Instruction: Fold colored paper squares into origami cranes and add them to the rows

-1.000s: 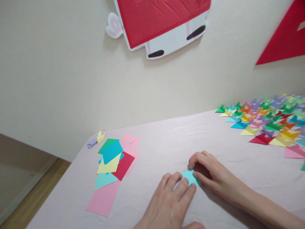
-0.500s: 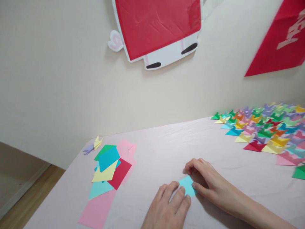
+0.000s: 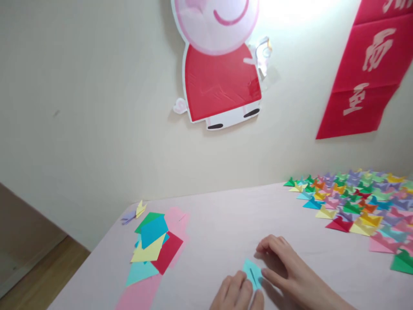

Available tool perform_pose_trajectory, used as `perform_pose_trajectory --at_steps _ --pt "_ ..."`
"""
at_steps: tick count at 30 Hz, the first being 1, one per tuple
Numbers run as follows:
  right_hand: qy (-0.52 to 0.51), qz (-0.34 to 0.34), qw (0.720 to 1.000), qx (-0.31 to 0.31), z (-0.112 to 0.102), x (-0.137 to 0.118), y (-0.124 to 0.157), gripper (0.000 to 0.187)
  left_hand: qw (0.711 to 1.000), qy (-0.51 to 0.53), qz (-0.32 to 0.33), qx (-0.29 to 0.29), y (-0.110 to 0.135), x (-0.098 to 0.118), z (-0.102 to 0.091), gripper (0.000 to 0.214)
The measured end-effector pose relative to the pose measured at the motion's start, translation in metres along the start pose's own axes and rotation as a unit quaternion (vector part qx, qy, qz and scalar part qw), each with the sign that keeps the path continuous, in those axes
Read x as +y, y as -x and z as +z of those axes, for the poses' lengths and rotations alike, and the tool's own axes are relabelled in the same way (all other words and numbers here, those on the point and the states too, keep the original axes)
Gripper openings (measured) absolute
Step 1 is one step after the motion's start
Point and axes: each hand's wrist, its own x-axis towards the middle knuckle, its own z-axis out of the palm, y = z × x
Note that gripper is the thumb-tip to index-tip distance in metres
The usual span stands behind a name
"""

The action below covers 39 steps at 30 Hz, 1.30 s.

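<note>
A small light-blue folded origami paper (image 3: 252, 274) lies on the cloth, with a dark slit-like gap between its folds down the middle. My left hand (image 3: 238, 294) rests at its lower left, bent fingers close together and pressing the paper; the thumb is hidden. On the right edge sits the thumb of my right hand (image 3: 287, 269), while that hand's curled index finger arches above the table, apart from the thumb. Left of my hands is a loose pile of coloured paper squares: a blue sheet (image 3: 155, 230), a yellow sheet (image 3: 149, 250), a red sheet (image 3: 167, 254) and others.
Rows of folded paper birds (image 3: 351, 206) cover the table's right side. A yellow folded piece (image 3: 140, 209) and a purple one (image 3: 129, 217) lie at the back left corner. A cartoon pig cutout (image 3: 222, 84) and a red banner (image 3: 361, 82) hang on the wall.
The view has tilted upward, so more wall shows. The light-blue paper, a plain face before, now shows a central gap between folds. My left fingers sit lower on it.
</note>
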Motion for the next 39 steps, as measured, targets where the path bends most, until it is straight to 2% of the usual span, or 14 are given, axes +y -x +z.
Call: perform_pose_trajectory --at_steps 3,10,13,14,16,20,23,27,33,39 --pt "0.08 -0.01 0.997 0.004 0.006 -0.004 -0.002 0.019 0.995 0.031 -0.027 -0.096 -0.009 0.006 -0.01 0.02" --pt "0.092 0.003 0.995 0.034 0.015 0.0 -0.011 0.017 0.982 0.111 -0.028 -0.149 -0.025 -0.001 -0.029 0.032" --pt "0.073 -0.013 0.996 0.047 0.01 -0.004 -0.005 0.014 0.959 0.19 -0.057 -0.204 -0.037 -0.008 -0.043 0.047" --pt "0.072 -0.025 0.996 0.046 0.007 -0.006 -0.001 0.013 0.946 0.221 -0.089 -0.22 -0.042 -0.011 -0.049 0.048" --pt "0.08 -0.043 0.996 0.027 0.005 -0.011 0.006 0.011 0.923 0.273 -0.143 -0.231 -0.051 -0.018 -0.06 0.038" --pt "0.09 -0.043 0.995 -0.012 0.009 -0.015 0.013 0.016 0.902 0.324 -0.141 -0.249 -0.06 -0.034 -0.067 0.044" --pt "0.082 -0.058 0.995 -0.013 0.014 -0.009 0.012 0.018 0.9 0.319 -0.146 -0.258 -0.061 -0.038 -0.065 0.037" --pt "0.064 -0.087 0.994 -0.02 0.014 -0.004 0.01 0.022 0.905 0.276 -0.174 -0.272 -0.058 -0.033 -0.062 0.025" --pt "0.063 -0.083 0.993 -0.052 0.016 -0.014 0.015 0.013 0.909 0.245 -0.166 -0.292 -0.055 -0.029 -0.062 0.023" --pt "0.041 -0.061 0.996 -0.054 0.018 -0.007 0.012 0.017 0.897 0.284 -0.154 -0.303 -0.058 -0.037 -0.067 0.036"
